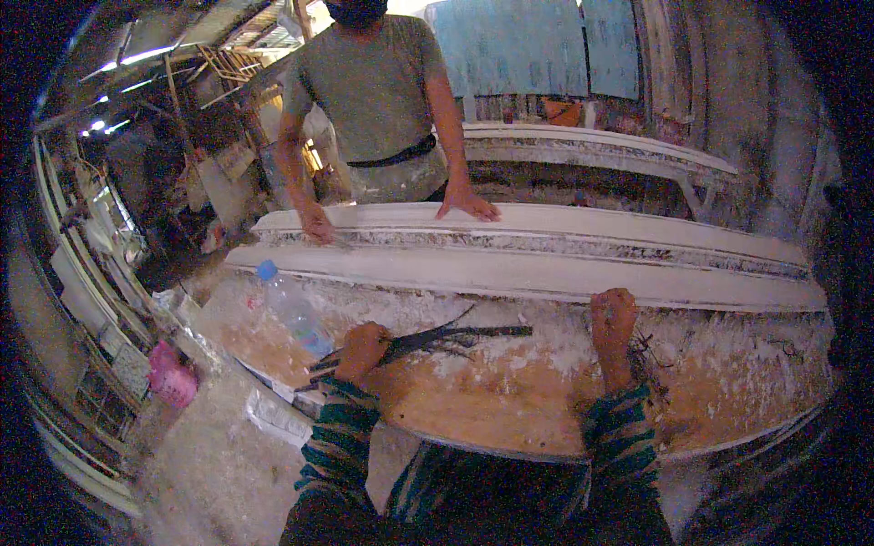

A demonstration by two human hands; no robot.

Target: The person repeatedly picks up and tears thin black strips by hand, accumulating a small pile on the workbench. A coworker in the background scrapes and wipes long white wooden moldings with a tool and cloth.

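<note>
Fingers closed, my left hand (362,350) is on a bunch of thin dark strips (423,338) that stick out on both sides of it above the tabletop. My right hand (614,314) is a closed fist at the near edge of a long white board (428,270); whatever it may hold is hidden. Thin dark strands (651,359) lie beside my right wrist. Behind the near board runs a second long white board (574,218), parallel to it. Left of my left hand, a clear plastic bottle (296,314) with a blue cap lies tilted on the table.
Across the worktable (473,414), dusted with white powder, stands a co-worker (373,100) with both hands at the far board. Another long white piece (592,141) rests on a stand behind. A pink bag (173,375) sits at the left, beside long pale strips.
</note>
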